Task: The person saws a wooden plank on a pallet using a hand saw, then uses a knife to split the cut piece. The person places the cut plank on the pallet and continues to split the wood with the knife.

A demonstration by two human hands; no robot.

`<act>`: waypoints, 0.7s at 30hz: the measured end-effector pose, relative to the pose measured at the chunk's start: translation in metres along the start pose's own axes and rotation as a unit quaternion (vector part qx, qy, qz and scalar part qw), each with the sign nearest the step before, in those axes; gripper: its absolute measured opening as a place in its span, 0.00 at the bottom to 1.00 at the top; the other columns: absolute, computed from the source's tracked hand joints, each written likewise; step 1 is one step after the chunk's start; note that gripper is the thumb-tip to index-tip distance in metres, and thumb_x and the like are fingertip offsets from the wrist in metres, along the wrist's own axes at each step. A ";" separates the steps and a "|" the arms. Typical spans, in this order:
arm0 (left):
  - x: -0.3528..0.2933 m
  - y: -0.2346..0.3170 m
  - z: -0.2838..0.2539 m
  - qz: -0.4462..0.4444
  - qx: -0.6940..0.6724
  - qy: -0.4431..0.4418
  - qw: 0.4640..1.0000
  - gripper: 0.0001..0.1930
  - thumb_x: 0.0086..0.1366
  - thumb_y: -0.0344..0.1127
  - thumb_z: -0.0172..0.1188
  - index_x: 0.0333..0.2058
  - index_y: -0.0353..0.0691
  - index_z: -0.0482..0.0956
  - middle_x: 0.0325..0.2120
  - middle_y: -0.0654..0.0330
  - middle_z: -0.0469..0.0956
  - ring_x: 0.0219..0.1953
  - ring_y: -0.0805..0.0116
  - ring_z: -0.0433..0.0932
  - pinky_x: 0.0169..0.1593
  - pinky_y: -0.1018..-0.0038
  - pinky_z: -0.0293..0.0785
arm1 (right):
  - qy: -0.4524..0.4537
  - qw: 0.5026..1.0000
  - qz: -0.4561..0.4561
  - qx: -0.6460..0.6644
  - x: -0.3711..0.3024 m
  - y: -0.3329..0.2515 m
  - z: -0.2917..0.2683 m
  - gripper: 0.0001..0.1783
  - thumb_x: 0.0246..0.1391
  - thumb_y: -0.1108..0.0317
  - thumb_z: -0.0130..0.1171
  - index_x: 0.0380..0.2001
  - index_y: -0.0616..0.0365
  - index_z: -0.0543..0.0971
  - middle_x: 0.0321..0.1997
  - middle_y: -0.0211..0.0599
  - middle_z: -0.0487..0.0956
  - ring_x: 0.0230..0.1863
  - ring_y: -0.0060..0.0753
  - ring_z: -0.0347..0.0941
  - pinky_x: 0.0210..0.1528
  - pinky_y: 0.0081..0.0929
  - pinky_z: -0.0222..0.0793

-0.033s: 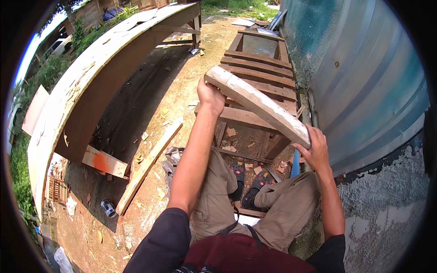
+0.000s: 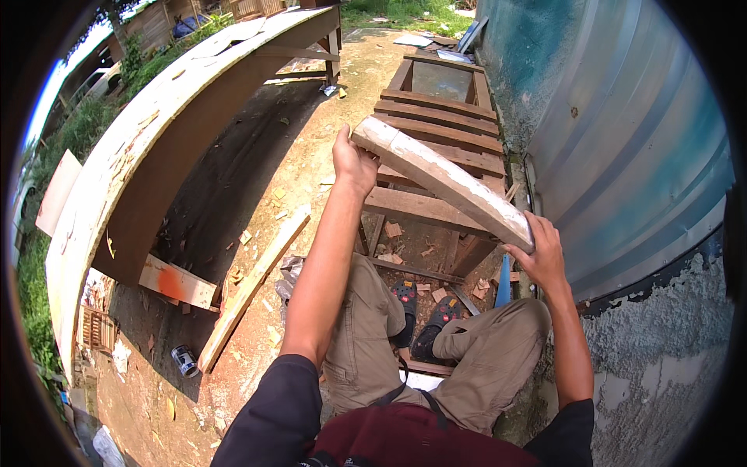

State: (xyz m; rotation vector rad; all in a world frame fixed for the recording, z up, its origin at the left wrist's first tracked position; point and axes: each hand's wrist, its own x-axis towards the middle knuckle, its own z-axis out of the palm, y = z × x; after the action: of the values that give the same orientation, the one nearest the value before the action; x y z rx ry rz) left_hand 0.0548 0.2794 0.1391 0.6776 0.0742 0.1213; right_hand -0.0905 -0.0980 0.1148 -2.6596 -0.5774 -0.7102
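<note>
A short, thick wooden block [image 2: 443,183], with worn whitish paint on its upper face, slants in front of me above a slatted wooden frame [image 2: 436,204]. My left hand [image 2: 355,165] is at its far left end, thumb up along the side and the other fingers hidden beneath. At the nearer right end, my right hand [image 2: 538,251] wraps its fingers over the edge. Both hands keep the block raised, tilted down toward the right. Past the block, the frame's brown slats [image 2: 440,117] stretch away from me.
On the left stands a long table [image 2: 156,86] with wood scraps on top. A loose plank [image 2: 253,288] and a can [image 2: 185,361] lie on the ground beside me. A corrugated metal sheet [image 2: 630,156] rises along the right. A blue saw-like blade [image 2: 504,282] stands near my right knee.
My left hand has shifted slightly left at the block's end, its thumb straighter. The block stays nearly in place, and my right hand keeps its hold.
</note>
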 end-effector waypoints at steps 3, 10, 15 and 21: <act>0.045 0.019 -0.014 -0.062 0.098 -0.056 0.992 0.38 0.76 0.60 0.30 0.58 0.28 0.70 0.49 0.45 0.81 0.54 0.54 0.78 0.66 0.55 0.62 | -0.011 0.999 -0.015 -0.042 0.033 0.038 0.007 0.44 0.42 0.53 0.76 0.61 0.61 0.72 0.55 0.49 0.76 0.57 0.52 0.72 0.59 0.43 0.65; 0.172 -0.032 -0.017 -0.050 0.397 -0.034 0.916 0.29 0.73 0.54 0.50 0.56 0.32 0.75 0.52 0.48 0.79 0.54 0.57 0.77 0.59 0.58 0.70 | -0.027 0.994 -0.043 -0.101 0.115 0.130 0.074 0.44 0.45 0.53 0.75 0.63 0.62 0.71 0.56 0.49 0.75 0.57 0.51 0.70 0.59 0.44 0.64; 0.345 -0.081 -0.055 0.157 0.578 0.071 0.797 0.30 0.74 0.55 0.45 0.46 0.26 0.79 0.45 0.41 0.82 0.49 0.45 0.80 0.53 0.63 0.74 | -0.016 0.992 -0.062 -0.110 0.233 0.213 0.154 0.43 0.48 0.52 0.73 0.63 0.63 0.70 0.57 0.50 0.74 0.58 0.51 0.70 0.60 0.43 0.64; 0.455 -0.134 -0.087 0.059 0.767 0.189 0.610 0.31 0.76 0.54 0.35 0.60 0.34 0.70 0.63 0.48 0.70 0.67 0.51 0.65 0.67 0.44 0.51 | -0.033 0.989 -0.075 -0.124 0.372 0.298 0.256 0.42 0.54 0.46 0.67 0.63 0.63 0.71 0.55 0.50 0.75 0.55 0.50 0.71 0.57 0.42 0.65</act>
State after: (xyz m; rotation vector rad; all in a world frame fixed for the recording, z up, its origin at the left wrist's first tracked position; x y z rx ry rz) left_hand 0.5077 0.2917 -0.0264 2.4183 0.5960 0.3353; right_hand 0.4435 -0.1412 0.0412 -2.9009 -0.7600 -0.7837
